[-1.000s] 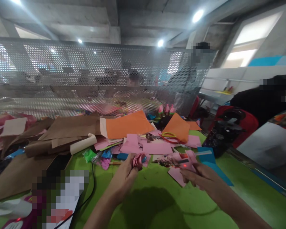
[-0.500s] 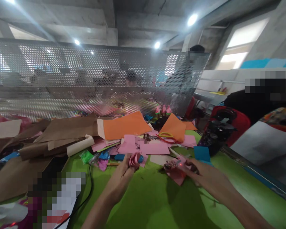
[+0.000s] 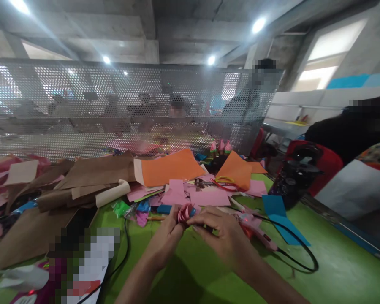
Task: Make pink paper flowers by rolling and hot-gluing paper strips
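Observation:
My left hand (image 3: 167, 236) is closed around a curled pink paper flower (image 3: 185, 212), its layers spiralling at the top. My right hand (image 3: 224, 238) reaches in from the right, thumb and fingers pinched at the flower's right edge. A pink glue gun (image 3: 259, 231) with a red light lies on the green table (image 3: 190, 270) just beyond the right hand, partly hidden by it; its black cord loops to the right. Behind the hands lie pink paper pieces (image 3: 210, 198) and a blue strip (image 3: 167, 209).
Orange sheets (image 3: 171, 169), brown paper (image 3: 95, 171) and yellow-and-red-handled scissors (image 3: 224, 182) lie along the back. Folded blue paper (image 3: 288, 228) and a dark bottle (image 3: 293, 183) are at the right. A perforated metal screen (image 3: 129, 105) stands behind. A person in black (image 3: 345, 126) sits to the right.
My right hand has let go of the glue gun, now lying on the table, and moved left to the pink paper flower. My left hand keeps holding the flower.

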A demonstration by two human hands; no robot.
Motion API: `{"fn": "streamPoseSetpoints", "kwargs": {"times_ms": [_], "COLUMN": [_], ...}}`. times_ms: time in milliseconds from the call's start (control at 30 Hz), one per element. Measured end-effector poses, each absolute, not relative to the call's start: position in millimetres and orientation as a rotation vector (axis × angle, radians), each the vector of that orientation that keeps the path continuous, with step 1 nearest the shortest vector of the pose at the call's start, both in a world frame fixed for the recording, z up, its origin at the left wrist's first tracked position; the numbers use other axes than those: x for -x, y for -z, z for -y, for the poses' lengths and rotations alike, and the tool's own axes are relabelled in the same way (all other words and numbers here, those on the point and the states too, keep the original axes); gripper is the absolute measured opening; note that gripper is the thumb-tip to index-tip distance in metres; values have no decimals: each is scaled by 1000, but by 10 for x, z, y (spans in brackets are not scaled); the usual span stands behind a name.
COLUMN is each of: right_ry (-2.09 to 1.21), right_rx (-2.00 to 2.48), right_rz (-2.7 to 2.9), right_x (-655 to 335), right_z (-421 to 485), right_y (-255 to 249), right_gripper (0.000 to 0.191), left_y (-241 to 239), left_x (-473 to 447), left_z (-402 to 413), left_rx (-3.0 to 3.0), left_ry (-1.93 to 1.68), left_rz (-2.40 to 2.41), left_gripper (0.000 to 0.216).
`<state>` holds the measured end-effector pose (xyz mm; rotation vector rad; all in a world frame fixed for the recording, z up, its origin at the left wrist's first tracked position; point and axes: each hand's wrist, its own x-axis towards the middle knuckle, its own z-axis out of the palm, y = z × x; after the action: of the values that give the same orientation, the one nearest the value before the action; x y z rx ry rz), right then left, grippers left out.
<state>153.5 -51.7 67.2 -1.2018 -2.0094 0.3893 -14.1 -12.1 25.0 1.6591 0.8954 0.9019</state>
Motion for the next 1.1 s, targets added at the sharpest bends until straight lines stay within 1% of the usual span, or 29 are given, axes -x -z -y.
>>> {"fn": "streamPoseSetpoints", "kwargs": {"times_ms": [133, 367, 567, 733, 967, 1100], "right_ry": [-280, -151, -150, -98, -33, -65], "right_rx": [1266, 1242, 1175, 1221, 1241, 1259], "right_rz": [2013, 2056, 2079, 2109, 2188, 2217], "right_x": [-1498, -1488, -1511, -1477, -1477, -1491], "right_z": [458, 455, 457, 435, 401, 393], "right_y": [-636, -655, -629, -631, -648, -657], "right_gripper": [25, 16, 14, 16, 12, 12], "left_y": [-276, -301, -292, -318, -314, -316], "left_x": [141, 141, 129, 127, 134, 130], "left_z": [136, 139, 141, 143, 146, 150], "left_rx": [-1673, -1692, -1699, -1713, -1752, -1738], "left_ry": [-908, -903, -909, -895, -880, -872], "left_rz": [-868, -848, -875, -885, -858, -850], "left_gripper": [20, 12, 14, 14, 18, 18]}}
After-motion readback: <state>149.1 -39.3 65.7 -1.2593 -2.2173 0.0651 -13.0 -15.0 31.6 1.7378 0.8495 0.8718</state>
